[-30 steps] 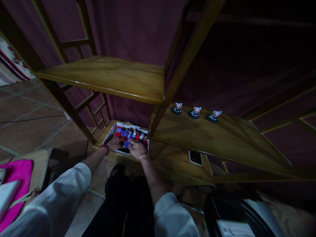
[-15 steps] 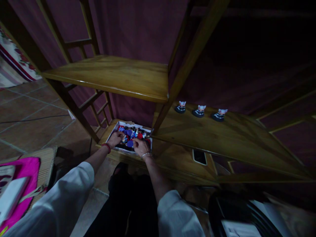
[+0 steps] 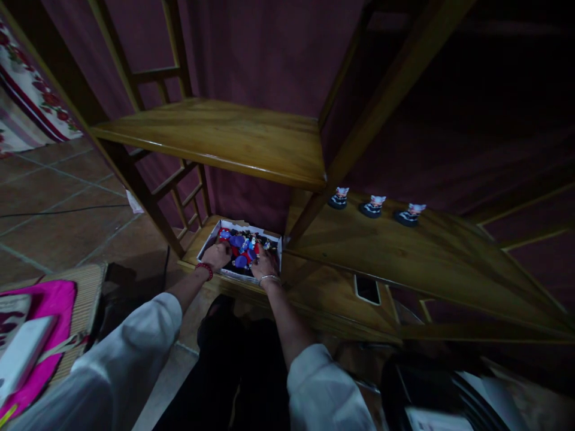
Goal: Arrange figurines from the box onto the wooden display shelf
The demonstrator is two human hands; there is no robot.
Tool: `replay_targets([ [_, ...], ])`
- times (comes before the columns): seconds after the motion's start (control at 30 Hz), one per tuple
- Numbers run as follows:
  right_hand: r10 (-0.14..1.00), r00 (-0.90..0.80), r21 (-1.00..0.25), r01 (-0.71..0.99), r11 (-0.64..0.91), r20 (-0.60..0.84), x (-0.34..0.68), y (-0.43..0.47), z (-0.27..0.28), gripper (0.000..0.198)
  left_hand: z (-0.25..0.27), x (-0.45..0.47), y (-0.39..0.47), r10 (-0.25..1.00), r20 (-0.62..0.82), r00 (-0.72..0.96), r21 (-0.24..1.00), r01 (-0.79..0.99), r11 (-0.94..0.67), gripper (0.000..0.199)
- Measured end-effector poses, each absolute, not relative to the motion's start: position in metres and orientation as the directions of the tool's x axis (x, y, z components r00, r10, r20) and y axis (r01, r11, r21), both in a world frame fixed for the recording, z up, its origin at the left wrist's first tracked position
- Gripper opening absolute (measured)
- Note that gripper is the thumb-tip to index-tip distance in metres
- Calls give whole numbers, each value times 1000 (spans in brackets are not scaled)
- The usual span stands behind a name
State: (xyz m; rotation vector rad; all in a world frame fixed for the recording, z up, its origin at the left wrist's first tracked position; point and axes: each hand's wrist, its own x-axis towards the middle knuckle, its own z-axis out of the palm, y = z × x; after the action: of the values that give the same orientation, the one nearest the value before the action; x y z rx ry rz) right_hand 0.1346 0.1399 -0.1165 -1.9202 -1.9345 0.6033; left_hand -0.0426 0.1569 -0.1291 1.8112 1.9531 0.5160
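Note:
A shallow white cardboard box (image 3: 281, 254) on the low wooden shelf is full of small figurines (image 3: 241, 261) in purple, red, blue and dark colours. Over its left side, my left hand (image 3: 218, 255), with a red bead bracelet at the wrist, is closed among the figurines; what its fingers hold, if anything, is hidden. My right hand (image 3: 266, 263), wearing a silver bracelet, reaches into the right half. Its fingers are apart and touch the red and dark pieces. Three small white-eared figurines on dark round bases, including a middle figurine (image 3: 372, 206), stand in a row on the shelf to the right.
A wooden shelf board (image 3: 211, 140) hangs above the box, with a slanting post (image 3: 309, 218) at its right. A phone (image 3: 367, 289) lies on the lower ledge. On the left, a stool (image 3: 92, 293) carries a pink cloth (image 3: 63, 299) and a white object (image 3: 27, 353).
The view has shifted slightly, so the shelves sit further right. My right hand has moved deeper into the box and its fingers have spread. My left hand stays at the left side.

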Motion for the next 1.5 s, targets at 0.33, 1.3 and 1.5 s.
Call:
replay_targets([
  [0.33,896,-416,-593,764,254,-152,137,138,-110,56,-112,-38,141,979,191,69,366,921,-136,40],
  [1.3,984,16,-321,944,-73,-177,127,132,-100,26,-114,-31,152,935,162,317,204,916,-346,47],
  [1.5,992,19,-316,947,-57,-121,126,130,-100,28,-115,-8,159,857,-49,512,210,844,-493,37],
])
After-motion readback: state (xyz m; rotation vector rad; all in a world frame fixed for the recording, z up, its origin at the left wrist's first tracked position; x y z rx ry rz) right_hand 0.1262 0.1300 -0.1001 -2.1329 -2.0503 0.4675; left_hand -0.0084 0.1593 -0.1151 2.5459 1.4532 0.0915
